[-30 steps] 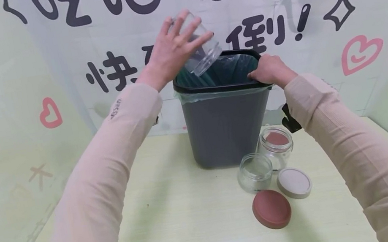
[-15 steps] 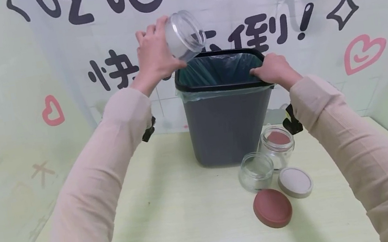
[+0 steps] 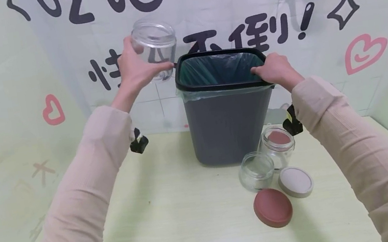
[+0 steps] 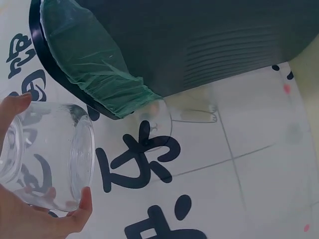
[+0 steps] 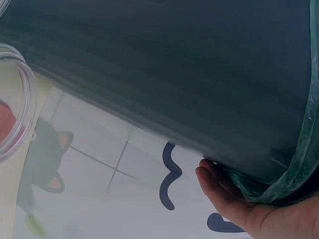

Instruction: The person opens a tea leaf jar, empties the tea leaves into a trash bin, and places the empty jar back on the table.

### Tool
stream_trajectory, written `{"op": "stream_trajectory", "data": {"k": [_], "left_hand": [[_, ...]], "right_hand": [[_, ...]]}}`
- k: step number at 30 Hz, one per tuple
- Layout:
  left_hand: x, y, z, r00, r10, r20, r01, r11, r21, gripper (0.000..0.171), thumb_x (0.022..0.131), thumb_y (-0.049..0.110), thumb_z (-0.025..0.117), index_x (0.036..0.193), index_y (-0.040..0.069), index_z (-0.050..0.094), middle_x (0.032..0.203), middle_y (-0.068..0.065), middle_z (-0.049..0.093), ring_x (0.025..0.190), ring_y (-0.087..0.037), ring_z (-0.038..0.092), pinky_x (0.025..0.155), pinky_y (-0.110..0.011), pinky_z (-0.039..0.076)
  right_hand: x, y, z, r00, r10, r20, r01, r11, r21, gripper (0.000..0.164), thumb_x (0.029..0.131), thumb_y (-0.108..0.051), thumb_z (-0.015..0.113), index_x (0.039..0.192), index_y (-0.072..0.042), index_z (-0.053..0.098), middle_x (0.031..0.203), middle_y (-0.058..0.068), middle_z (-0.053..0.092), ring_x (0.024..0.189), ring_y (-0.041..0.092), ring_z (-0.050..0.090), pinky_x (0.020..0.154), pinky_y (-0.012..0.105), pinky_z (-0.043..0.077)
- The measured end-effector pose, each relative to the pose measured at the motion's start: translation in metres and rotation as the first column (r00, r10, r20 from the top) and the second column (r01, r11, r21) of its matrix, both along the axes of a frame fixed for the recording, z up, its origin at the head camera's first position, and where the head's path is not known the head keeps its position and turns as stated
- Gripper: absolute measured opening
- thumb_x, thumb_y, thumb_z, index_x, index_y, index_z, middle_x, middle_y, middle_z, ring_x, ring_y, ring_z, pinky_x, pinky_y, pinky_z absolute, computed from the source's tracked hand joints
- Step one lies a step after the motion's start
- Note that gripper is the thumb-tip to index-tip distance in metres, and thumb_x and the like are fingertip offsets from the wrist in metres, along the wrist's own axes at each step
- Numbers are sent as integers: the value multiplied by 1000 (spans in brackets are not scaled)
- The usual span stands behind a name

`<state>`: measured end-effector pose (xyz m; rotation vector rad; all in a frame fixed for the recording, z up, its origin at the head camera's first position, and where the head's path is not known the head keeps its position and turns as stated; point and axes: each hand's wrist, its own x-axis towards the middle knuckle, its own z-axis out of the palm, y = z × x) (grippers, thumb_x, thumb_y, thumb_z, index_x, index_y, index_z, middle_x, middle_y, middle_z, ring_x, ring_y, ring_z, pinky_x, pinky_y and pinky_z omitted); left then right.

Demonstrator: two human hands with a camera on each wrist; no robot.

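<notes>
In the head view my left hand [image 3: 136,64] grips a clear glass jar [image 3: 158,43], held nearly upright in the air left of the trash can's rim. The left wrist view shows the thumb and fingers around this jar [image 4: 55,154], which looks empty. My right hand [image 3: 275,69] holds the right edge of the grey trash can [image 3: 230,128], thumb over the black rim and inside. A green bag [image 3: 223,66] lines the can and folds over its rim. In the right wrist view, fingers of the right hand [image 5: 249,209] lie against the can's outside below the rim.
Right of the can's base stand a short open glass jar [image 3: 256,172] and a taller jar [image 3: 278,147] with something reddish inside. A white lid [image 3: 296,182] and a red lid [image 3: 273,207] lie before them on the pale table [image 3: 180,226]. A printed sheet [image 3: 64,61] hangs behind.
The left hand has moved the jar leftward from over the can and turned it from mouth-down to nearly upright. The right hand has stayed on the rim.
</notes>
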<state>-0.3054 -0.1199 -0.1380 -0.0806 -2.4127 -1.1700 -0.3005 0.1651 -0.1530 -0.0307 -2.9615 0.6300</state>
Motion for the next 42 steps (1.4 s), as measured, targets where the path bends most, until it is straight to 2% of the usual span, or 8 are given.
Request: {"op": "stream_trajectory", "data": {"k": [5,10,16,24,28,33,38,42], "left_hand": [[5,-14,-17,999,-19,34,15,993,120,97,59,32,82,136,19,24,135,-1,37,121,-14,37,96,-29,36],[13,-26,-40,997,-57,49,46,980,192,102,58,30,83,138,19,21,137,-3,35,121,-17,37,97,-33,35],[27,-34,-80,990,-135,47,119,959,257,101,59,26,82,139,17,21,136,-7,36,119,-22,39,96,-39,37],[45,-35,-135,966,-219,134,187,958,218,100,59,22,82,139,12,22,137,-15,34,121,-32,36,97,-49,33],[50,-31,-159,940,-294,171,256,943,214,99,57,17,83,137,10,25,134,-16,37,120,-32,37,97,-49,33],[58,-22,-184,887,-419,193,373,898,236,95,55,11,83,133,6,30,128,-18,44,115,-33,43,93,-47,38],[65,-10,-198,826,-528,195,476,841,258,95,54,6,83,133,5,31,129,-19,44,115,-33,45,92,-46,40],[68,-2,-209,798,-565,212,518,821,240,95,53,8,84,133,5,33,127,-19,47,112,-33,48,92,-45,39]], "right_hand": [[0,1,-3,1000,-10,-28,9,999,-33,48,90,-32,44,102,15,48,98,25,48,90,35,49,78,43,42],[1,0,-4,999,-22,-42,20,997,-68,52,89,-32,44,108,17,46,103,26,48,92,35,49,78,43,42],[2,-1,-5,998,-50,-42,45,993,-105,54,90,-32,43,112,17,44,107,27,48,95,35,48,79,42,42],[2,0,-6,997,-75,-21,71,986,-149,56,91,-32,43,118,16,40,113,28,45,99,35,45,83,43,40],[3,1,-7,997,-74,-13,71,986,-150,58,91,-32,42,121,17,37,118,29,42,103,36,45,86,44,40],[3,1,-7,997,-71,-9,69,986,-154,59,91,-32,41,123,17,35,121,30,40,107,38,44,89,45,38],[2,2,-7,998,-62,-16,59,986,-158,58,90,-31,40,122,17,35,122,30,40,109,40,43,90,45,38],[2,2,-6,998,-63,-14,61,987,-150,59,90,-31,40,123,17,34,124,31,39,110,40,42,91,45,38]]}}
